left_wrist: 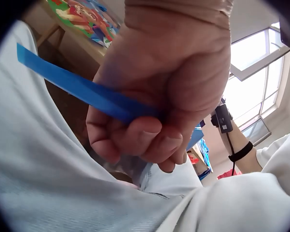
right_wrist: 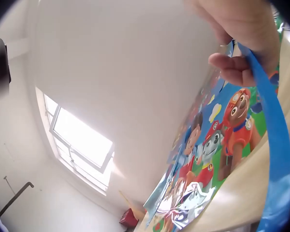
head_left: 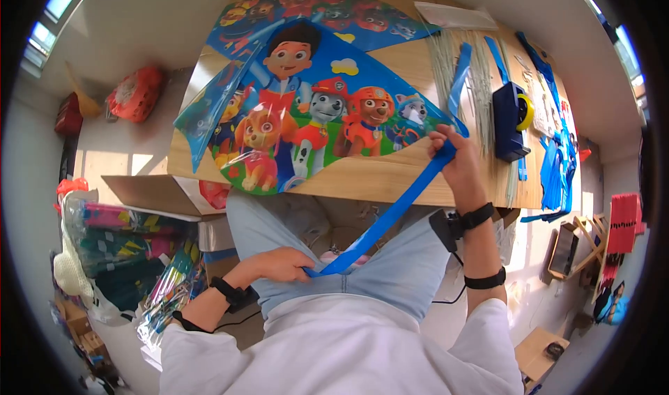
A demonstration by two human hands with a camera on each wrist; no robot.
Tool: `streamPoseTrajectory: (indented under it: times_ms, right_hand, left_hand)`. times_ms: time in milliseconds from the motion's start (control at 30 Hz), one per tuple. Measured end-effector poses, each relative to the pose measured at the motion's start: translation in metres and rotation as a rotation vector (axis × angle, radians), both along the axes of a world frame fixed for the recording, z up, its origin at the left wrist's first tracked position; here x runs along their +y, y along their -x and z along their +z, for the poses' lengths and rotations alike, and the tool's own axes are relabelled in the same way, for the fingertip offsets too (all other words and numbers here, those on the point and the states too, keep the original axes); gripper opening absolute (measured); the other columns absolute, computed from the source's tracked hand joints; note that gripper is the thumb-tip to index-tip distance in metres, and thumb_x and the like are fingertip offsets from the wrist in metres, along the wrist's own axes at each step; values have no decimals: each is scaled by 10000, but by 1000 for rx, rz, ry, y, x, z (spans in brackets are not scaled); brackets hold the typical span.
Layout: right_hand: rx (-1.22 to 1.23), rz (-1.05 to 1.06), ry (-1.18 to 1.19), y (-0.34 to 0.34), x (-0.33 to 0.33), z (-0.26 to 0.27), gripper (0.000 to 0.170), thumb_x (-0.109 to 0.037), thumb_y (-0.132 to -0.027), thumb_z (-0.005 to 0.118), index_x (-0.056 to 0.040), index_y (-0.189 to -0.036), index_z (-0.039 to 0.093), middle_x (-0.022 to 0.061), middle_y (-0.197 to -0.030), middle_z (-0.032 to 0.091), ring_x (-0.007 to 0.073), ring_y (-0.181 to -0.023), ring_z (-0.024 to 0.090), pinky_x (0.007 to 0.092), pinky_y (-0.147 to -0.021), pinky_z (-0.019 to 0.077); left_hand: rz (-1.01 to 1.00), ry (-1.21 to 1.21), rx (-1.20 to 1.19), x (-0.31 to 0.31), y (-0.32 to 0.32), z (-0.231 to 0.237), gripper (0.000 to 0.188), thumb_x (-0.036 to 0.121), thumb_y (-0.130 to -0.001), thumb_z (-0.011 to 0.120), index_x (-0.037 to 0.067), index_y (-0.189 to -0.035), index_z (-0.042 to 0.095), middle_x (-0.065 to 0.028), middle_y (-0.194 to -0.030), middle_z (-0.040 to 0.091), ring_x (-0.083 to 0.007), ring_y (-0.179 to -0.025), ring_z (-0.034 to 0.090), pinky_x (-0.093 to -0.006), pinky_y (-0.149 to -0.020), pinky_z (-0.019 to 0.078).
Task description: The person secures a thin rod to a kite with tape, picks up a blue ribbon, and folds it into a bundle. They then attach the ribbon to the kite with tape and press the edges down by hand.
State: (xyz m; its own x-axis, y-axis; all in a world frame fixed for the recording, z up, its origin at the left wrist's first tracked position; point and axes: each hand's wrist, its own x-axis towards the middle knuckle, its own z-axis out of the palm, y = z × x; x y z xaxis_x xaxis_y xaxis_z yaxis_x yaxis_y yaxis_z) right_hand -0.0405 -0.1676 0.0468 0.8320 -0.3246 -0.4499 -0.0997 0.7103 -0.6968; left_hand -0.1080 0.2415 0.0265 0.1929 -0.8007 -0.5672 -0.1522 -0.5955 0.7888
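Note:
A long blue plastic strip point(head_left: 394, 217) stretches slantwise between both hands, over the lap. Its lower end is in my left hand point(head_left: 282, 264), whose curled fingers grip it; in the left wrist view a short length of the strip point(left_wrist: 70, 87) sticks out past the hand. Up at the table's front edge, my right hand point(head_left: 460, 165) pinches the strip near its upper part, beside the corner of a shiny kite sheet point(head_left: 327, 67) printed with cartoon dogs and a figure. The right wrist view shows the strip point(right_wrist: 278, 140) hanging down from the right hand point(right_wrist: 249, 24).
A second printed sheet point(head_left: 362, 22) lies farther back on the wooden table point(head_left: 390, 175). To the right are thin pale sticks point(head_left: 481, 81), a dark blue tape dispenser point(head_left: 509, 123) and more blue strips point(head_left: 554, 172). An open cardboard box point(head_left: 157, 193) and wrapped colourful goods point(head_left: 125, 248) stand left.

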Motion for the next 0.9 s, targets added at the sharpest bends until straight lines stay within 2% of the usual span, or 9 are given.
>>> streamPoseTrajectory:
  times_ms: [200, 400, 500, 633, 667, 700, 733, 767, 900]
  right_hand:
    - [188, 285, 578, -17, -35, 23, 270, -208, -973, 585, 59, -988, 625, 139, -801, 661, 185, -648, 614, 313, -610, 511]
    - [-99, 843, 1721, -132, 23, 68, 265, -244, -852, 698, 12, -784, 698, 113, -668, 624, 184, -633, 626, 358, -582, 482]
    - [-224, 671, 1603, -214, 67, 144, 352, -352, -949, 629, -11, -1016, 686, 43, -697, 636, 122, -471, 543, 294, -484, 457]
    - [-722, 328, 823, -307, 92, 197, 162, -178, -932, 658, -45, -840, 641, 55, -852, 636, 211, -793, 658, 427, -751, 577]
    - [-696, 212, 869, -324, 95, 194, 257, -277, -974, 639, -48, -859, 627, 6, -745, 586, 152, -608, 623, 331, -526, 540]
    - [-676, 134, 993, -339, 94, 181, 220, -267, -970, 636, -70, -872, 634, 17, -761, 627, 202, -661, 652, 374, -545, 518]
    - [-1524, 145, 985, -437, 83, 122, 320, -283, -946, 622, 30, -934, 685, 83, -684, 644, 149, -598, 609, 307, -557, 498]
    - [-655, 107, 876, -317, 99, 151, 272, -233, -946, 615, 31, -953, 679, 127, -779, 671, 201, -669, 642, 338, -595, 516]
    - [-180, 296, 868, -306, 76, 55, 320, -200, -891, 683, 99, -999, 647, 199, -884, 688, 280, -747, 691, 373, -611, 543]
  left_hand:
    - [-61, -183, 236, 31, -8, 2, 238, 251, -863, 670, 25, -939, 660, -71, -670, 587, -173, -610, 552, -325, -590, 430]
    - [519, 35, 220, 3, -87, 51, 186, 225, -905, 645, 40, -909, 661, 7, -627, 527, -73, -574, 489, -250, -522, 376]
    - [887, 187, 88, -4, -150, 69, 154, 187, -922, 630, 35, -900, 646, 13, -626, 527, -65, -557, 482, -225, -511, 357]
    - [1143, 529, -252, -7, -229, 89, 186, 206, -955, 622, 28, -901, 620, 19, -650, 532, -56, -587, 489, -210, -552, 394]
    - [1165, 549, -283, -6, -243, 94, 200, 217, -957, 626, 28, -895, 619, 20, -641, 516, -58, -594, 481, -210, -575, 410]
    - [1296, 522, -251, -9, -255, 95, 204, 224, -960, 626, 34, -886, 622, 22, -640, 514, -57, -585, 472, -218, -574, 407]
    - [1279, 582, -285, -11, -266, 94, 195, 216, -962, 619, 42, -873, 622, 24, -646, 515, -58, -583, 476, -211, -571, 404]
    - [1266, 599, -305, -10, -277, 87, 188, 205, -967, 604, 52, -859, 619, 23, -657, 524, -59, -582, 488, -209, -561, 407]
    - [1253, 415, -205, -26, -296, 62, 168, 189, -956, 599, 36, -891, 624, -7, -718, 585, -90, -612, 569, -221, -577, 461]
